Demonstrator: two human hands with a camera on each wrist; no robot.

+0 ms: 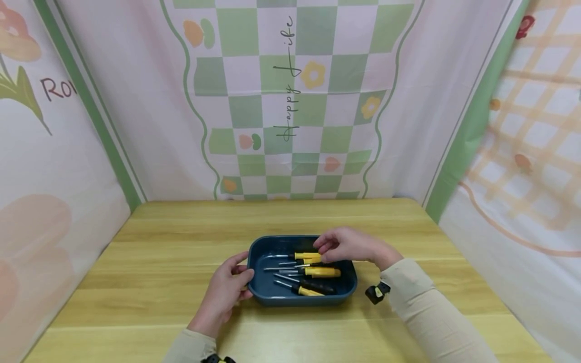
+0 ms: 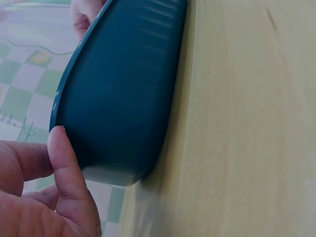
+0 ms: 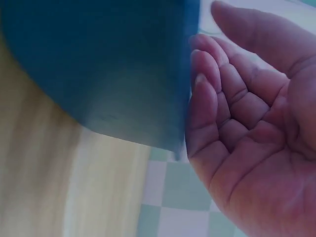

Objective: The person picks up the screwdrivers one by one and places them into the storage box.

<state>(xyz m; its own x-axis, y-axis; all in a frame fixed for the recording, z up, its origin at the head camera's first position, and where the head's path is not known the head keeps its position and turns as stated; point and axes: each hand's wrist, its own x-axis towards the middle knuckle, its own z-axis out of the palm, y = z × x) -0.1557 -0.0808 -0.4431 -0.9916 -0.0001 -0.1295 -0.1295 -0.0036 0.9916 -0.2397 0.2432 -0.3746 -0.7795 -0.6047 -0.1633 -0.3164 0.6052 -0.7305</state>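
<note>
A dark blue plastic box (image 1: pixel 299 301) sits on the table with several screwdrivers (image 1: pixel 323 272) lying in it. Most have yellow handles with black collars; one has a black handle (image 1: pixel 323 288). Their shafts point left. My left hand (image 1: pixel 229 285) holds the box at its left end, thumb (image 2: pixel 66 153) at the rim near the front corner. Over the back right part of the box is my right hand (image 1: pixel 349 246), fingers loosely bent just above the yellow handles. In the right wrist view nothing shows between its thumb and fingers (image 3: pixel 205 103).
The wooden table (image 1: pixel 136 282) extends around the box on every side. A checkered fabric backdrop (image 1: pixel 277 65) hangs behind it, with printed cloth walls left and right. Each sleeve has a black wrist device (image 1: pixel 378 292) near the cuff.
</note>
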